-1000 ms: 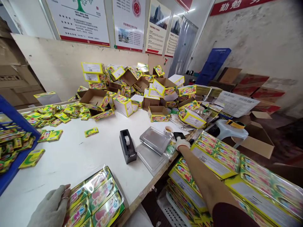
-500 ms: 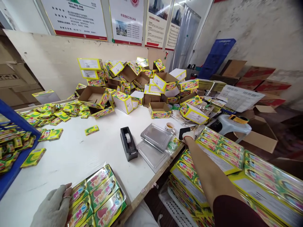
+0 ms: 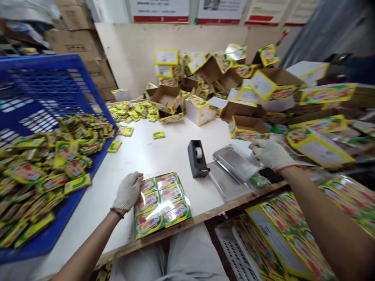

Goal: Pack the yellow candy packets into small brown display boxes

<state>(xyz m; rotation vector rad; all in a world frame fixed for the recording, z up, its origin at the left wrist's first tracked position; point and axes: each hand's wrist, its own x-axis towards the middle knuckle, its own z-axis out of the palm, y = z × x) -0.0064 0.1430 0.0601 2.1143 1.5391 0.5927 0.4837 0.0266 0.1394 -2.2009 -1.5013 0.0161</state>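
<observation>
My left hand (image 3: 129,191), in a white knit glove, holds the left edge of a yellow-green display box (image 3: 162,205). The box lies flat at the table's front, filled with small packs under shiny clear plastic. My right hand (image 3: 271,155), also gloved, is at the right, just beyond a pair of clear plastic lids (image 3: 236,162). Its fingers are curled in; what they hold, if anything, is blurred and hidden. A dark flat object (image 3: 272,175) lies below that wrist. Between the hands stands a black tape dispenser (image 3: 197,159).
A blue crate (image 3: 96,97) full of small packs stands at the left. More loose packs (image 3: 131,111) lie beyond it. Open display boxes (image 3: 170,99) are piled along the back. Filled boxes (image 3: 281,234) are stacked below the table's right edge, by a white perforated basket (image 3: 237,249).
The view has swung left and down, bringing the blue crate into fuller sight. My right hand has come off the dark flat object and moved inward. My left hand stays at the display box.
</observation>
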